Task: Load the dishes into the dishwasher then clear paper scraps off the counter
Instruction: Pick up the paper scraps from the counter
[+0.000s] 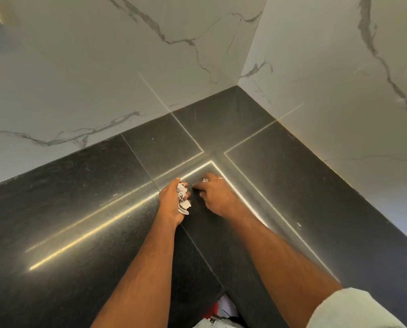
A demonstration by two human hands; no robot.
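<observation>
Both my hands are out over the corner of a black stone counter (pixel 84 209). My left hand (pixel 171 201) is curled round a bunch of crumpled white paper scraps (pixel 183 197), which stick out on its right side. My right hand (pixel 215 194) lies fingers-down on the counter just to the right, and its fingertips pinch a small paper scrap (pixel 205 180). A ring shows on one finger of that hand. The two hands are a few centimetres apart. No dishes and no dishwasher are in view.
White marble-patterned walls (pixel 103 79) close the counter at the back and on the right, meeting in a corner. A few tiny pale specks (pixel 298 224) lie on the counter to the right. Red and white items (pixel 223 308) show below the counter's inner edge.
</observation>
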